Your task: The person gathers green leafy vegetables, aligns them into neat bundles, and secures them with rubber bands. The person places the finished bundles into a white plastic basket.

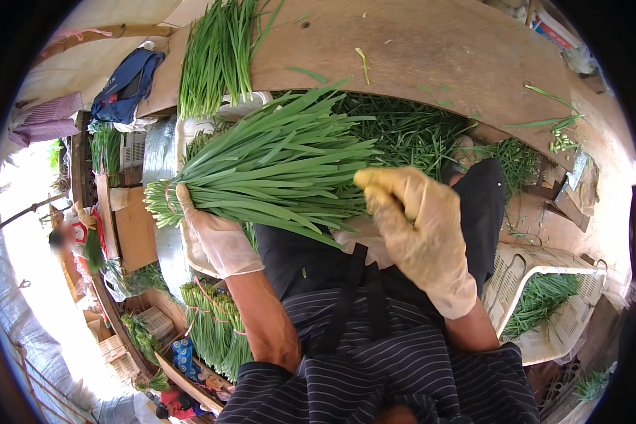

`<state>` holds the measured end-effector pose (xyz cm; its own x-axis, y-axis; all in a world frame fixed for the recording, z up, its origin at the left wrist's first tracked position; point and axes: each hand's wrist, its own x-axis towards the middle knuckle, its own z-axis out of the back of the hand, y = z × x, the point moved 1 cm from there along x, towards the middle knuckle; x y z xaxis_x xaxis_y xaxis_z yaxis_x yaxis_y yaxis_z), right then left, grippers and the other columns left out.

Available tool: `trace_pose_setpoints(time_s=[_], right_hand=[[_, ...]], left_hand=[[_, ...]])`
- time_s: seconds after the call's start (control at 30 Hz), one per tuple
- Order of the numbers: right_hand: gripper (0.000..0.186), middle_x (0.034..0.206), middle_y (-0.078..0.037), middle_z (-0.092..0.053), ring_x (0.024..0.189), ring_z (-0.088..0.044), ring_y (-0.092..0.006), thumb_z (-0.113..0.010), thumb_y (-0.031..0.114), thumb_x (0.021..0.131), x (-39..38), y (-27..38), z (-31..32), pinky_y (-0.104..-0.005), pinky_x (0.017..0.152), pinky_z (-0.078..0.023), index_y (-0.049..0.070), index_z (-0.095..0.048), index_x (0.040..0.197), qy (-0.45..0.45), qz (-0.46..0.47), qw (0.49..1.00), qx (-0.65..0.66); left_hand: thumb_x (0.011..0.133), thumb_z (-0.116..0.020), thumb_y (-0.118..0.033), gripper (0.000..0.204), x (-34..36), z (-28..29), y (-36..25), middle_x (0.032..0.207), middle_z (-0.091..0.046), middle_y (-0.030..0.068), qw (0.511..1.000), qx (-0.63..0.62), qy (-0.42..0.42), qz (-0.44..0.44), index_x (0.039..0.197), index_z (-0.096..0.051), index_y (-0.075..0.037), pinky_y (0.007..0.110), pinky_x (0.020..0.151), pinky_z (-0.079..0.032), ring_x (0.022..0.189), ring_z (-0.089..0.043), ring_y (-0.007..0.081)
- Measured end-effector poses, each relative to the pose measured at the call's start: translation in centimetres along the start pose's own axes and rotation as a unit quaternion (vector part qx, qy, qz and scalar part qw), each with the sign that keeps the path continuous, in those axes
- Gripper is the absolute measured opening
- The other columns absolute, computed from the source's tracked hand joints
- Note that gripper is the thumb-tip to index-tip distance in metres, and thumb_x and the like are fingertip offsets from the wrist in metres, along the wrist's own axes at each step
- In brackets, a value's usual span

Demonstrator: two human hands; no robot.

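Green bunch (283,166): slantwise above the dark trousers (290,258), pale stem ends to the left, long leaves fanning right and up toward the wooden board (438,60).
Left hand (215,237): gloved, clasped on the stem end, thumb just beside the thin red band (168,194).
Right hand (427,226): gloved, fingers half curled by the leaf tips, well apart from the other hand; whether it pinches a leaf I cannot tell.
Weight: probably light for its bulk, with the leafy end pulling downward.
Stiffness: stems likely firm once packed together; leaves soft and bendable toward the tips.
Surface: smooth flat leaves, apt to slide over one another and slip out where unbound.
Fragility: leaves should crease or bruise under a hard squeeze.
Best hold: around the stems at the band, firm but not crushing, an open palm under the leaves.
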<state>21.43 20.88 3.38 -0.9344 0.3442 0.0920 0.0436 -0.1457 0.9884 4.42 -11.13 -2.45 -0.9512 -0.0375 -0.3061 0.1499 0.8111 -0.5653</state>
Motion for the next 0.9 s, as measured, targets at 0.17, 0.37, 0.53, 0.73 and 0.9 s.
trace_pose_setpoints(time_s=[0.17,0.37,0.53,0.73,0.9], right_hand=[[0.019,0.089,-0.016,-0.075,0.078,-0.073,-0.0322,-0.068,0.013,0.096,1.9,-2.5,-0.7,-0.0396,0.072,-0.056,0.000,-0.073,0.108,0.034,-0.012,0.995,-0.089],[0.018,0.079,-0.013,-0.074,0.071,-0.072,-0.0298,-0.069,0.018,0.095,2.5,-2.5,-1.9,-0.0390,0.069,-0.055,0.003,-0.074,0.104,0.043,-0.112,0.993,-0.015],[0.012,0.068,-0.008,-0.070,0.060,-0.066,-0.0216,-0.070,0.012,0.087,3.7,-3.2,-2.6,-0.0352,0.060,-0.051,0.001,-0.069,0.086,0.048,-0.080,0.994,-0.052],[0.016,0.064,-0.002,-0.058,0.056,-0.049,-0.0080,-0.075,0.012,0.091,3.8,-3.0,0.0,-0.0272,0.050,-0.040,0.000,-0.069,0.083,-0.073,-0.112,0.985,0.106],[0.030,0.070,-0.003,-0.068,0.063,-0.060,-0.0057,-0.081,0.024,0.091,0.8,-1.3,-0.3,-0.0244,0.053,-0.045,-0.003,-0.075,0.100,0.187,-0.158,0.964,-0.102]], left_hand=[[0.098,-0.069,-0.033,0.049,-0.5,-1.3,0.7,0.134,-0.066,0.0202,0.996,0.037,-0.067,-0.034,0.133,-0.062,0.000,0.059,0.103,-0.055,0.120,-0.064,0.0387],[0.098,-0.069,-0.035,0.047,-0.3,-0.2,0.2,0.132,-0.068,0.0197,1.000,-0.001,-0.010,0.013,0.130,-0.065,-0.001,0.062,0.100,-0.055,0.118,-0.066,0.0398],[0.096,-0.071,-0.034,0.048,-0.1,-0.7,1.0,0.132,-0.068,0.0196,0.998,0.035,-0.044,-0.018,0.130,-0.065,-0.001,0.062,0.099,-0.056,0.117,-0.066,0.0400],[0.097,-0.070,-0.033,0.047,0.8,0.5,0.3,0.133,-0.067,0.0199,0.998,0.029,-0.046,-0.018,0.131,-0.065,0.000,0.062,0.100,-0.055,0.118,-0.066,0.0398],[0.100,-0.065,-0.031,0.051,0.3,0.4,0.7,0.140,-0.062,0.0212,1.000,0.018,-0.004,0.004,0.139,-0.058,0.001,0.061,0.107,-0.051,0.125,-0.061,0.0396]])
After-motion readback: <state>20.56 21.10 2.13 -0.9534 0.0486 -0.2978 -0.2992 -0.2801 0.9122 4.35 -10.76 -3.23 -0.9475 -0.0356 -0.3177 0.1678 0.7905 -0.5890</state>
